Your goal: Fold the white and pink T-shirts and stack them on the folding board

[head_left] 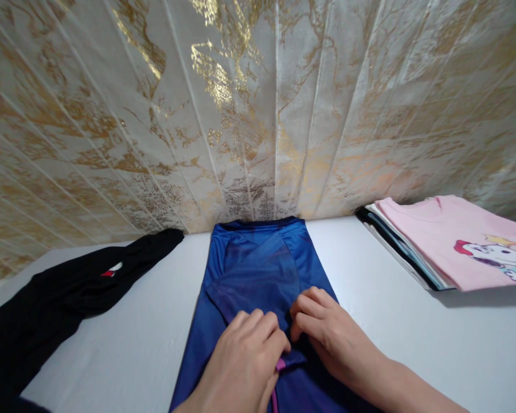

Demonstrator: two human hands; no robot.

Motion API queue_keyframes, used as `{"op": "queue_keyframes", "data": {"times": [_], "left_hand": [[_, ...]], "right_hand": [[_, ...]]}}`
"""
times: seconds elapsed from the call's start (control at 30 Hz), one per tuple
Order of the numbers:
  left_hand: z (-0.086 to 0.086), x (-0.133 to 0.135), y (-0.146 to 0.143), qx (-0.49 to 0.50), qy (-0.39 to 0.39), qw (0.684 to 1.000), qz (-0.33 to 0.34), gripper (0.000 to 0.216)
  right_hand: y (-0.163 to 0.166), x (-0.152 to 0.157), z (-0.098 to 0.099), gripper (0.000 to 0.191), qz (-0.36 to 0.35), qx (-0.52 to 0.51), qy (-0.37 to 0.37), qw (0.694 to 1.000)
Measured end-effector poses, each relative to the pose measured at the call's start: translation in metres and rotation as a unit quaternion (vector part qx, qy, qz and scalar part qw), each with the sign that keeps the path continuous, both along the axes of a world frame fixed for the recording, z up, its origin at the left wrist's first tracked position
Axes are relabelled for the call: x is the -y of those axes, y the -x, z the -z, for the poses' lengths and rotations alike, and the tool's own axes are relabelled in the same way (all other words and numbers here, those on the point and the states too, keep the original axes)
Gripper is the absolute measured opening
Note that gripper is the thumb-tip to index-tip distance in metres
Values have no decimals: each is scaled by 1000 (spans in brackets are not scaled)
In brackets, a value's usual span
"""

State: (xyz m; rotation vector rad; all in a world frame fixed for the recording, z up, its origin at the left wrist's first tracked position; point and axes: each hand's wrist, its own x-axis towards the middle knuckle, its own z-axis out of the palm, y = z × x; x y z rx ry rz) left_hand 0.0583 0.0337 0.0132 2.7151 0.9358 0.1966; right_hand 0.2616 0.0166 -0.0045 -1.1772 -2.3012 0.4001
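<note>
A dark blue shirt point(258, 287) lies lengthwise on the white table, its collar end at the back against the patterned curtain. Its sides are turned in, and a sleeve layer lies across its middle, with a small pink edge showing near my hands. My left hand point(247, 355) rests on the lower middle of the shirt, fingers curled and closed on the fabric. Just to its right, my right hand point(324, 327) bends its fingers in on the shirt's right side, gripping cloth. The fingertips are partly hidden by the hands themselves.
Black clothing point(81, 287) with a small red and white patch lies loosely on the left. On the right sits a stack of folded clothes topped by a pink shirt point(438, 235) with a cartoon dog print. A white and gold curtain point(258, 115) hangs behind the white table point(133, 350).
</note>
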Motion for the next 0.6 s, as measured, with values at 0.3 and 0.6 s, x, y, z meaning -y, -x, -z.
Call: {"op": "queue_keyframes", "data": {"times": [0.3, 0.6], "left_hand": [[23, 10, 13, 48, -94, 992, 71, 16], [32, 20, 18, 9, -153, 982, 107, 38]], "right_hand": [[-2, 1, -5, 30, 38, -18, 9, 999], [-9, -4, 1, 43, 72, 33, -15, 997]]}}
